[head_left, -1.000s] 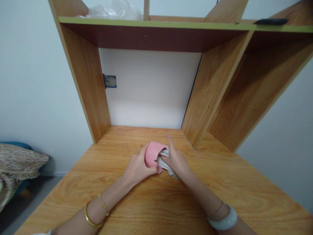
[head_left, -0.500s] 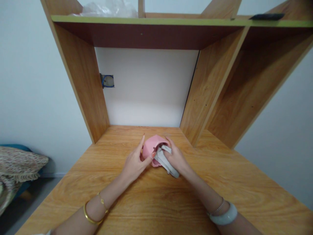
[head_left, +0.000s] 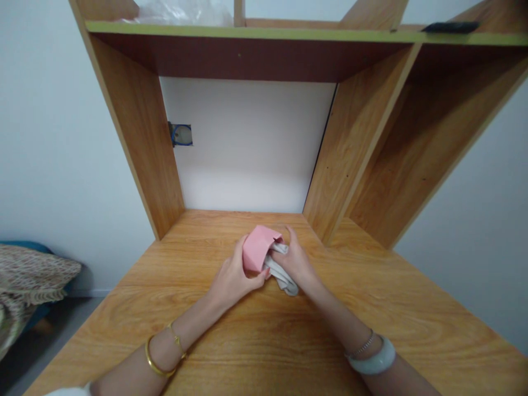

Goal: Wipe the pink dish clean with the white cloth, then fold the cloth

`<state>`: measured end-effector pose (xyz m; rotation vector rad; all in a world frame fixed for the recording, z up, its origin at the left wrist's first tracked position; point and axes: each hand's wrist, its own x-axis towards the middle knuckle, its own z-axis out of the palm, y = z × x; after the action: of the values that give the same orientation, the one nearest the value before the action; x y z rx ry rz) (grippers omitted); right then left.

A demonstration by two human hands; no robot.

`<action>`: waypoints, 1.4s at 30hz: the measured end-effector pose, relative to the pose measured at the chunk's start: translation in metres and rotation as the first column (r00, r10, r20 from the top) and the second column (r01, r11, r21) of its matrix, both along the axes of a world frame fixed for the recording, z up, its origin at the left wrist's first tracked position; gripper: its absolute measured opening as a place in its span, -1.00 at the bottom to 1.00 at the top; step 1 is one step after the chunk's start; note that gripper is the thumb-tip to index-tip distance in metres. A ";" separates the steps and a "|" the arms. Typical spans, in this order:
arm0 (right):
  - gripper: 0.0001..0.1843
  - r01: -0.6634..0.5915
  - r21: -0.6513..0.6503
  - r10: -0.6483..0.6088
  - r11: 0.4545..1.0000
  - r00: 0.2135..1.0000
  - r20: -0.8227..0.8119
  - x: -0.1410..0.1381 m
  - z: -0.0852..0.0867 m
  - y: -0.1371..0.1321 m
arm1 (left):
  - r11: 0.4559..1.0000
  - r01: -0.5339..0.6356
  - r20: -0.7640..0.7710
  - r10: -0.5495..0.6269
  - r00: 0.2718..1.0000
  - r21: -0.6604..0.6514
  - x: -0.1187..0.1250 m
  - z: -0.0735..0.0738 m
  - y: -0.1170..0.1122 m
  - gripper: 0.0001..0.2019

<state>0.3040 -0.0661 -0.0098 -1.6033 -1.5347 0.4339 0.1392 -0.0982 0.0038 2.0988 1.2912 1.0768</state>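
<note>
A pink faceted container (head_left: pixel 259 247), pot-like in shape, is tipped on its side above the desk with its mouth toward the right. My left hand (head_left: pixel 237 278) is wrapped around its left and lower side, thumb near the rim. A pale grey cloth (head_left: pixel 281 275) is bunched partly inside the mouth, one end hanging out below. My right hand (head_left: pixel 297 261) grips the cloth at the opening. Some of its fingers are hidden inside the container, while one finger points up beside the rim.
The wood-grain desk (head_left: pixel 264 346) spreads under both arms. Wooden side panels (head_left: pixel 127 126) and a shelf (head_left: pixel 247 31) frame a white back panel with a socket hole (head_left: pixel 181 135). A plastic bag (head_left: pixel 185 12) and a dark flat object (head_left: pixel 450 27) lie on the shelf. A woven cover (head_left: pixel 37 272) is at left.
The pink container has turned, so more of its outer side and less of its inside shows. My left hand's grip has shifted lower around it. The cloth remains in my right hand.
</note>
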 end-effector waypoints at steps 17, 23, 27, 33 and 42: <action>-0.26 -0.277 0.010 0.270 0.961 0.946 0.179 0.003 -0.001 -0.010 | 0.996 -0.068 -0.273 0.081 0.959 0.056 -0.017 -0.004 0.013 -0.32; -0.30 -0.140 0.123 0.158 0.982 0.976 -0.149 -0.002 -0.002 -0.004 | 0.995 0.056 0.026 -0.058 0.998 0.083 -0.007 -0.018 0.014 -0.13; -0.28 -0.158 0.105 0.175 0.982 0.966 -0.190 -0.004 -0.003 -0.003 | 0.986 0.111 0.153 -0.130 0.980 0.126 -0.003 -0.021 0.014 -0.19; -0.15 -0.032 -0.045 0.034 0.998 0.999 0.030 -0.001 0.004 -0.005 | 0.981 0.061 0.015 -0.065 0.998 0.182 -0.008 -0.012 0.013 -0.21; -0.18 -0.012 -0.053 0.034 0.999 0.904 0.427 -0.009 0.018 -0.022 | 0.995 -0.004 -0.312 0.036 0.949 0.104 -0.017 0.005 0.008 -0.32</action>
<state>0.2951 -0.0884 0.0082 -1.8031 -1.8808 0.1319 0.1223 -0.0899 0.0083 2.4140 1.4292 0.8556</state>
